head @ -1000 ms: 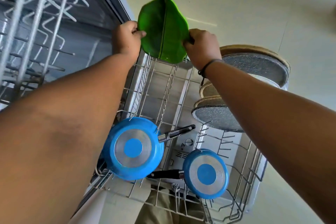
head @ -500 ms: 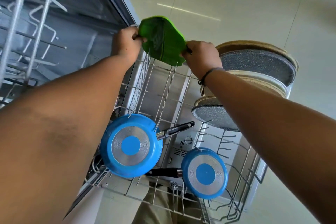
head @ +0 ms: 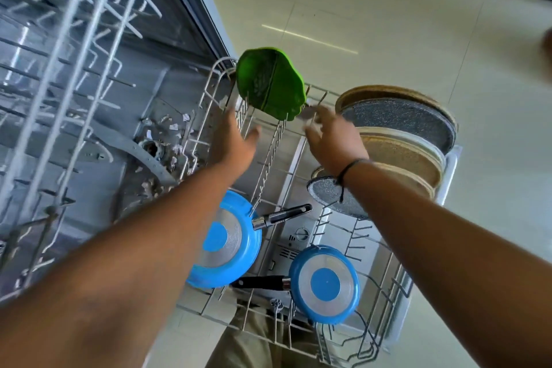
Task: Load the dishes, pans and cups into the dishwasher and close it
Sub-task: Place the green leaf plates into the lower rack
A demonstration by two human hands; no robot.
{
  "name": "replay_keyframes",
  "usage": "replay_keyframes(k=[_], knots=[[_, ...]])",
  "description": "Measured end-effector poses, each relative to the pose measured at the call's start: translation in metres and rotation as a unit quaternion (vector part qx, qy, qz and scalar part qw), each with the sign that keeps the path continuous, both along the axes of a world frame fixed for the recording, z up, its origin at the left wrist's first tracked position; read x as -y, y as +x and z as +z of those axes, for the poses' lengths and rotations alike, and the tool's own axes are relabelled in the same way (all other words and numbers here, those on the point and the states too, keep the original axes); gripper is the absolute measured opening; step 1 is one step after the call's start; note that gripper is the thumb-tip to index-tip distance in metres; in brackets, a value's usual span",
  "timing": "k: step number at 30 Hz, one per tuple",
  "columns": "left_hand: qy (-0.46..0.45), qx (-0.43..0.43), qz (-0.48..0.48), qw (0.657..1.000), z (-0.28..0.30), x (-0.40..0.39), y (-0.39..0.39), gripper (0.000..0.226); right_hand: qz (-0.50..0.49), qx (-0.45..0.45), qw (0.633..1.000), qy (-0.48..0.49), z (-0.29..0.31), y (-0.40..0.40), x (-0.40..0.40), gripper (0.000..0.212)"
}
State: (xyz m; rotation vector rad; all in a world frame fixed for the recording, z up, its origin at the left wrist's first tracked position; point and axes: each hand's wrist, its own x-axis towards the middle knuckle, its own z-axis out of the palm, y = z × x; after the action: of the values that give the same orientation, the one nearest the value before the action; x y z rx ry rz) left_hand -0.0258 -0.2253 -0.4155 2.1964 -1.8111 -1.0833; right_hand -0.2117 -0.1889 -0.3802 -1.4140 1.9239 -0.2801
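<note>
Head view, looking down into the pulled-out lower dishwasher rack of white wire [head: 298,158], which fills the middle and lower right of the frame. At the rack's far end, in the upper middle of the frame, a green leaf-shaped plate [head: 270,84] stands on edge among the tines, tilted a little. Both hands are below it and apart from it. The left hand [head: 236,140] is at the centre of the frame with fingers straight and spread, its grip apart and holding nothing. The right hand [head: 333,137], just right of centre, is blurred; its fingers look loosely spread, its grip likewise apart and empty, and a dark cord circles its wrist.

Right of the hands, along the rack's right side, a row of round speckled grey and beige plates [head: 397,122] stands on edge. In the lower middle of the frame a large blue frying pan [head: 227,242] lies bottom up with its black handle pointing right, partly hidden by the left forearm. Just right of it a small blue frying pan [head: 325,284] also lies bottom up, its black handle pointing left. The upper wire rack [head: 74,39] and the grey tub of the dishwasher [head: 134,134] take up the left of the frame. Pale tiled floor [head: 388,24] fills the upper right.
</note>
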Motion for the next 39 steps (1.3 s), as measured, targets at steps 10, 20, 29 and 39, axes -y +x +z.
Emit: replay_keyframes(k=[10, 20, 29, 39], knots=[[-0.013, 0.009, -0.199, 0.980, 0.138, -0.147, 0.013, 0.069, 0.237, -0.081, 0.966, 0.065, 0.122, 0.023, -0.104, 0.062], [-0.038, 0.104, -0.168, 0.979, 0.342, -0.241, 0.075, 0.076, 0.354, -0.197, 0.914, -0.012, 0.292, 0.062, -0.178, 0.097], [-0.317, 0.159, -0.060, 0.933, 0.491, -0.387, 0.190, 0.053, 0.405, -0.162, 0.871, -0.228, 0.418, 0.200, -0.277, 0.097], [-0.266, 0.255, 0.253, 0.895, 0.548, -0.651, 0.371, 0.066, 0.578, -0.050, 0.761, -0.288, 0.488, 0.441, -0.449, 0.097]])
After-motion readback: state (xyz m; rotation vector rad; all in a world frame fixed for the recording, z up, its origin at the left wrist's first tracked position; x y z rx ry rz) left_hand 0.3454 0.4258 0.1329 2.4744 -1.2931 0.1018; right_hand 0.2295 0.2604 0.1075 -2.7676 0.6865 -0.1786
